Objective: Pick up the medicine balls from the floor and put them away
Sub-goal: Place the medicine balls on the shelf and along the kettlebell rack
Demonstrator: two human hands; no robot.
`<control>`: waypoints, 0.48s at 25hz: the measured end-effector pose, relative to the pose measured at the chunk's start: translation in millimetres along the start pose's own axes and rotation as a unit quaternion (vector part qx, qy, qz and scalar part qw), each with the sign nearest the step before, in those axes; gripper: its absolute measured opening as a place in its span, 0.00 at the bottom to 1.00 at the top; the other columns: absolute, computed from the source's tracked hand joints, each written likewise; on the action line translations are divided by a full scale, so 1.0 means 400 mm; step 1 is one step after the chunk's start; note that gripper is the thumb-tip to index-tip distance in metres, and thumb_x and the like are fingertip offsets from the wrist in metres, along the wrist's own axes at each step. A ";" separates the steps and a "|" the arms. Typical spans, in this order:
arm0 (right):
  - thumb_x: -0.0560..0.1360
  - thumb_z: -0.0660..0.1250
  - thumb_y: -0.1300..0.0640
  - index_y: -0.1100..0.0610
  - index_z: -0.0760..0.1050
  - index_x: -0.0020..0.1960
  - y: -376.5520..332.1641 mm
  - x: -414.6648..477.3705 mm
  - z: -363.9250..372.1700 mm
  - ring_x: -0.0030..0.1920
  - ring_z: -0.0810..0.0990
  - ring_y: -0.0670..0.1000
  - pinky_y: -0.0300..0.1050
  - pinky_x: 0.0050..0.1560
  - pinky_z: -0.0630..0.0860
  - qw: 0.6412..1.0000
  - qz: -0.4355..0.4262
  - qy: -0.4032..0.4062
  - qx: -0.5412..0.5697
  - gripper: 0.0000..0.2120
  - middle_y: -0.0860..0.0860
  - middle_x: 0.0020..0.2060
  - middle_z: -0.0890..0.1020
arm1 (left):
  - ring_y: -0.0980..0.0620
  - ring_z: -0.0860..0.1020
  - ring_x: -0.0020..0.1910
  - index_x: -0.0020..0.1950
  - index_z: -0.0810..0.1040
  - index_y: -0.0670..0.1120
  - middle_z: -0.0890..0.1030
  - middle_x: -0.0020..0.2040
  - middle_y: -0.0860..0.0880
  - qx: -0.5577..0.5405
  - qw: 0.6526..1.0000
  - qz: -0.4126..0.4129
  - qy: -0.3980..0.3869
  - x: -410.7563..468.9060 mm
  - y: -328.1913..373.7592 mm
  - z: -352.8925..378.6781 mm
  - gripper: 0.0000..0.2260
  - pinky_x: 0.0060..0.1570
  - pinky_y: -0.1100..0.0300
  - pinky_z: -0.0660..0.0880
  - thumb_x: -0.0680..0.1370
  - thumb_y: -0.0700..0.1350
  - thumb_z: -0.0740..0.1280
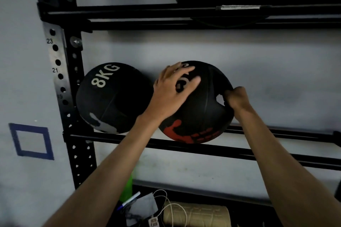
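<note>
Fingers: those of the left hand lie straight and spread, flat on the upper face of the red ball; those of the right hand curl tight round the rim of a cut-out grip at its right side.
Ball place: centre of frame, resting on the rails, close beside the 8KG ball; whether they touch is hidden by the left hand.
Weight: probably heavy, judging by its neighbour's marking; its own number is covered.
Surface: looks like matte rubber, firm, unlikely to slip.
Hold: the cut-out grip suits carrying; a flat palm only steadies.
Risk: being round, it may roll along the rails once released.
</note>
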State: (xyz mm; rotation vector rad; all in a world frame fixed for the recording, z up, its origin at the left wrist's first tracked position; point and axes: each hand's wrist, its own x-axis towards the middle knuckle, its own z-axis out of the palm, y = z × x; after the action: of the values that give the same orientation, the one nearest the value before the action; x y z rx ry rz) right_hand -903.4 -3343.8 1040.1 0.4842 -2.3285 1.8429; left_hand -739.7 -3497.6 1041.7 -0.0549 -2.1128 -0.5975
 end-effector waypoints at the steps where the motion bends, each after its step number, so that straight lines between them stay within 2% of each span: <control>1: 0.76 0.63 0.61 0.62 0.70 0.37 0.000 -0.006 0.003 0.37 0.75 0.56 0.46 0.35 0.70 1.000 0.003 -0.005 0.012 0.09 0.57 0.36 0.75 | 0.54 0.59 0.77 0.73 0.66 0.64 0.63 0.76 0.57 0.046 0.999 -0.002 -0.005 0.004 -0.020 0.014 0.22 0.75 0.44 0.59 0.80 0.65 0.59; 2: 0.76 0.62 0.59 0.63 0.72 0.40 0.000 -0.012 0.009 0.40 0.76 0.57 0.46 0.38 0.72 1.000 0.005 -0.011 0.026 0.09 0.58 0.39 0.77 | 0.54 0.60 0.77 0.74 0.66 0.64 0.63 0.76 0.57 0.052 0.999 -0.016 0.000 0.009 -0.043 0.022 0.22 0.74 0.42 0.61 0.80 0.65 0.59; 4: 0.76 0.61 0.52 0.65 0.76 0.52 0.002 -0.014 0.026 0.48 0.79 0.58 0.48 0.45 0.75 0.999 0.007 -0.015 0.045 0.15 0.59 0.47 0.79 | 0.51 0.65 0.74 0.74 0.67 0.61 0.67 0.74 0.54 0.019 0.999 -0.040 0.024 0.017 -0.089 0.028 0.21 0.73 0.42 0.66 0.81 0.62 0.58; 5: 0.76 0.61 0.51 0.64 0.75 0.55 0.001 -0.016 0.039 0.49 0.79 0.57 0.46 0.45 0.74 0.999 0.002 -0.018 0.046 0.18 0.59 0.50 0.79 | 0.50 0.68 0.72 0.73 0.68 0.58 0.69 0.72 0.53 0.012 0.998 -0.046 0.041 0.012 -0.111 0.026 0.20 0.72 0.44 0.67 0.82 0.60 0.57; 7: 0.79 0.60 0.51 0.65 0.74 0.61 -0.019 -0.027 0.069 0.52 0.78 0.58 0.45 0.46 0.71 0.999 -0.024 -0.018 0.032 0.19 0.59 0.54 0.79 | 0.50 0.69 0.71 0.73 0.70 0.54 0.72 0.70 0.51 -0.002 0.996 -0.060 0.069 0.000 -0.146 0.013 0.19 0.73 0.50 0.65 0.83 0.57 0.56; 10: 0.82 0.56 0.49 0.64 0.69 0.69 -0.038 -0.041 0.105 0.64 0.76 0.61 0.51 0.62 0.72 0.998 -0.061 -0.014 0.021 0.23 0.61 0.64 0.76 | 0.52 0.66 0.73 0.75 0.68 0.52 0.71 0.72 0.50 -0.021 0.992 -0.100 0.071 -0.028 -0.168 -0.001 0.18 0.72 0.61 0.60 0.86 0.52 0.54; 12: 0.84 0.54 0.47 0.63 0.68 0.71 -0.036 -0.057 0.103 0.67 0.73 0.61 0.47 0.63 0.69 0.996 -0.073 -0.028 0.037 0.24 0.61 0.67 0.75 | 0.53 0.65 0.74 0.76 0.67 0.51 0.71 0.73 0.50 -0.008 0.992 -0.095 0.077 -0.029 -0.161 0.004 0.18 0.70 0.65 0.58 0.86 0.51 0.53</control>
State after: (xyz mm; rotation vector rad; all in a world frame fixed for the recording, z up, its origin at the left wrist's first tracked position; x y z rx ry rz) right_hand -873.4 -3382.5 1036.6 0.7023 -2.2002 1.8748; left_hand -750.9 -3551.3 1006.3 0.1802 -1.9758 -0.7084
